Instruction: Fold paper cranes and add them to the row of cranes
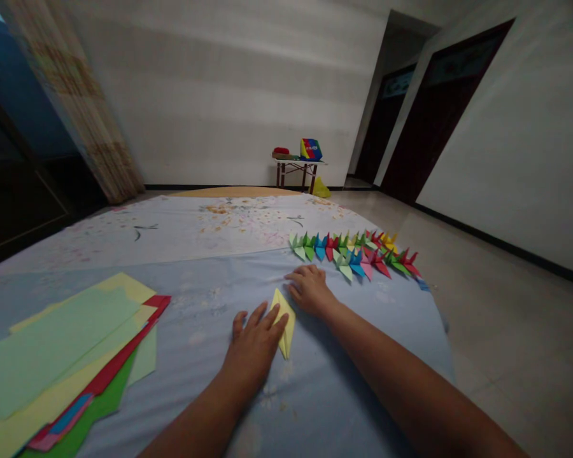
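Note:
A piece of yellow paper [286, 324], folded into a narrow diamond, lies on the blue cloth in front of me. My left hand [255, 340] rests with spread fingers, its fingertips on the left side of the folded paper. Just beyond and to the right of the paper is my right hand [309, 289], its fingers loosely bent and apart over the cloth, holding nothing that I can see. Past it stand rows of folded paper cranes [358, 261] in green, blue, red, pink and yellow.
A stack of coloured paper sheets [71, 343] spreads over the table's left side. The round table wears a floral cloth [186, 229] and a blue cloth [195, 331]. Against the far wall, a small table [298, 164] bears a colourful box [311, 149]. Dark doors are at right.

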Motion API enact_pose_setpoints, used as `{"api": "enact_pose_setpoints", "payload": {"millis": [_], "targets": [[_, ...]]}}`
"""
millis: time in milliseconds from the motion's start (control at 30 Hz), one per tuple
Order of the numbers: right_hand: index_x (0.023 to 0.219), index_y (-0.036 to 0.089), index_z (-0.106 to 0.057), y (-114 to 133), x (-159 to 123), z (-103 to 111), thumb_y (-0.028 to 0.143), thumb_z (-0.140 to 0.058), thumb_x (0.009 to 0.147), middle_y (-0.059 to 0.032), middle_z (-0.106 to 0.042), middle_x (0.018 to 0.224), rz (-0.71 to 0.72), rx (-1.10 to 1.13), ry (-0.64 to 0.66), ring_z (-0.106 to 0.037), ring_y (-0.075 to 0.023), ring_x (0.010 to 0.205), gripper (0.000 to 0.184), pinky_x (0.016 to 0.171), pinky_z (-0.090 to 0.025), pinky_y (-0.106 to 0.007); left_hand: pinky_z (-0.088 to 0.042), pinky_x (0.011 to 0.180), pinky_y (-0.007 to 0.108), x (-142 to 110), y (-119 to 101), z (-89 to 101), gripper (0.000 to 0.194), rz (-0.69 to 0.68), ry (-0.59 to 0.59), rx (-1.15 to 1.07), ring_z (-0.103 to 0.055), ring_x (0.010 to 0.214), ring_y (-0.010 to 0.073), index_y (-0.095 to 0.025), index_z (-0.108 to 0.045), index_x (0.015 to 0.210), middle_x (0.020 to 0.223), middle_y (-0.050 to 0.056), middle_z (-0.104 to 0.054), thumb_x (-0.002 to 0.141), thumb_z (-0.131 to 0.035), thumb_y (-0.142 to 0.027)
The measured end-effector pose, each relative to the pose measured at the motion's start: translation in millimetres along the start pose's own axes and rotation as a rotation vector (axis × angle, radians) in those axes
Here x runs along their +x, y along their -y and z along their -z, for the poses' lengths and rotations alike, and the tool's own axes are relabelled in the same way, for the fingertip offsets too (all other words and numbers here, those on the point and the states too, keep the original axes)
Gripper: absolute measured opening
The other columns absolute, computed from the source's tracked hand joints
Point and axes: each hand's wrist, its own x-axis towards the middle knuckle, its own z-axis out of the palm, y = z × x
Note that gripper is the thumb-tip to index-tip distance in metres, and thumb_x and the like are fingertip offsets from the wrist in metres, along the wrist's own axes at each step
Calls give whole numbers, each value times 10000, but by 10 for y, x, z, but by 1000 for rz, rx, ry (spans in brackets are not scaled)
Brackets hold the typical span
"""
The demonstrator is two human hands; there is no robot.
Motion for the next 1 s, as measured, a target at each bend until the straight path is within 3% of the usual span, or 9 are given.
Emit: {"api": "enact_pose_setpoints", "payload": {"millis": [133,333,700,1000], "targets": [[815,205,-666,47,-39,4,387,-469,836,-65,-625,863,-48,55,47,-466,-211,894,268,751,-278,-342,-263,936,493,-12,-12,-29,394,28,-110,27,-397,1219,259,-302,-453,1248,1319,56,-492,870,-435,-195],[724,190,-657,131,-37,-57,418,-534,790,-52,-631,766,-59,99,86,-470,-193,822,267,714,-247,-321,-281,919,447,-12,-31,-25,317,105,-188,50,-484,1081,263,-136,-502,1137,1129,127,-589,828,-511,-202],[751,186,-634,112,-76,-113,391,-508,818,-55,-618,802,-45,101,46,-455,-196,848,250,715,-230,-321,-262,889,445,-4,-45,54,203,59,-83,45,-489,1010,233,-236,-567,1031,1027,50,-598,853,-471,-223],[813,189,-615,77,-59,-130,475,-547,774,-64,-627,866,-90,73,23,-460,-225,895,296,745,-252,-334,-249,894,446,-9,-56,73,223,54,-80,58,-482,1025,227,-259,-576,1042,1025,42,-603,849,-472,-214]]}}
